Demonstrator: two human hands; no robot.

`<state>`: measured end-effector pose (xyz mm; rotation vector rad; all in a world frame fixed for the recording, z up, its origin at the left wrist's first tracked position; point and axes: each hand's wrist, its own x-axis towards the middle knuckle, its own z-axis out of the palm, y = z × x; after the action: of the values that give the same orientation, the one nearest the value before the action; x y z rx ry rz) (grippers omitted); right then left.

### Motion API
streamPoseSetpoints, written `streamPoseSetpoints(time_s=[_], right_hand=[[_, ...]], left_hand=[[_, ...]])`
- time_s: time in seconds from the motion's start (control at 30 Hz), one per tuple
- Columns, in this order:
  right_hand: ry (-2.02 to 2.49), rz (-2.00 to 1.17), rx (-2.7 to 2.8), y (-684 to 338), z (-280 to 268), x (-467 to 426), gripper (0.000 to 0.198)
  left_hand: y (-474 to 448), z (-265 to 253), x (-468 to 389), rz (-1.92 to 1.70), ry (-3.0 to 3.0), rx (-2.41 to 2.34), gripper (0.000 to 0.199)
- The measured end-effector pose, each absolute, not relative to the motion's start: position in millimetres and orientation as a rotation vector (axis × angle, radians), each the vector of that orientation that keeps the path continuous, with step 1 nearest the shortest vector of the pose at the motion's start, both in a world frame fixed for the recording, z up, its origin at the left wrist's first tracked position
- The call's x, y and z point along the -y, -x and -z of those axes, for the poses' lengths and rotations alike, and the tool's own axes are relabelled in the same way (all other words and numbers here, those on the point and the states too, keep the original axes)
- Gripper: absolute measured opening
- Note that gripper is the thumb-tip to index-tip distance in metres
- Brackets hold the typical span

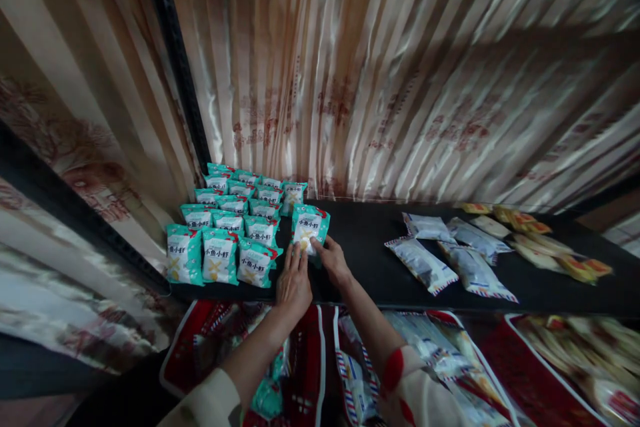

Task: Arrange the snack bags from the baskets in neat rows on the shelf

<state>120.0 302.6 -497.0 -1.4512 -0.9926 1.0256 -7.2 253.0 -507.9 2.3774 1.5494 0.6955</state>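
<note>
1. Fingers of the person's left hand [295, 287] lay straight and close together, tips against the lower front of a teal-and-white, pillow-shaped plastic snack bag [309, 220]; with the thumb hidden, I could not tell whether they gripped it.
2. On the other side, the right hand [334, 263] pinched the same bag at its lower right, one digit pressed on the printed front and the others partly out of sight.
3. That bag stood nearly upright over a long, flat black shelf [360, 240]; the hands hid whether its base touched the surface.
4. Close-packed rows of matching teal-and-white bags [220, 255] crowded the left end, the last of the front row just beside the left hand. One more stood near the held bag, behind it and to the left.
5. A dark, perforated metal post [181, 60] rose at the left corner, and a pleated, beige-brown printed curtain [300, 80] closed off the back.
6. Well apart to the right lay silvery-white packets with striped edges [423, 263], then pale and yellow packets [580, 270].
7. Below the shelf edge sat red baskets with white rims [307, 360], holding more packets; both forearms crossed over them, blocking part of the contents.
</note>
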Motion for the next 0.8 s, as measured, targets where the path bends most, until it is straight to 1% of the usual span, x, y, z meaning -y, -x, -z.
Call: streamPoseSetpoints(time_s=[0.13, 0.4, 0.53, 0.8], right_hand=[[1.468, -0.976, 1.016, -123, 507, -332, 0.046], [1.588, -0.814, 1.114, -129, 518, -370, 0.034], [1.582, -0.789, 1.113, -127, 521, -384, 0.032], [1.545, -0.761, 1.115, -118, 523, -407, 0.030]], left_hand=[[-1, 509, -276, -0.691, -2.305, -1.591, 0.059], [-15, 508, -306, -0.812, -2.205, -1.601, 0.056], [-16, 510, -313, -0.842, -2.174, -1.616, 0.058], [-16, 511, -320, -0.905, -2.135, -1.641, 0.056]])
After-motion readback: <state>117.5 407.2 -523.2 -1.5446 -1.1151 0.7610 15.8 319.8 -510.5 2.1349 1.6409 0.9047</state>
